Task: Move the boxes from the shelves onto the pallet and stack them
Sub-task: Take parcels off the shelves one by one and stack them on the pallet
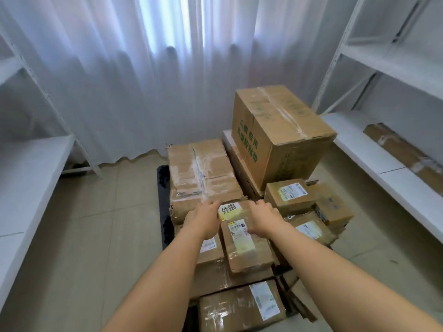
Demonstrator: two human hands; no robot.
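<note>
A small brown box with a yellow label (243, 245) lies on top of other boxes in the middle of the stack on the black pallet (163, 180). My left hand (203, 218) grips its far left edge, thumb beside the label. On the far right edge my right hand (262, 218) holds it with curled fingers. Behind it lies a heavily taped box (201, 168). A large box with green print (280, 133) stands on a flat white-edged box at the back right.
Several smaller labelled boxes (288, 195) sit on the pallet's right side, and one lies at the near end (239, 307). A long brown box (405, 154) lies on the right white shelf (359, 144). The left white shelf (28, 164) flanks a tiled floor. Curtains hang behind.
</note>
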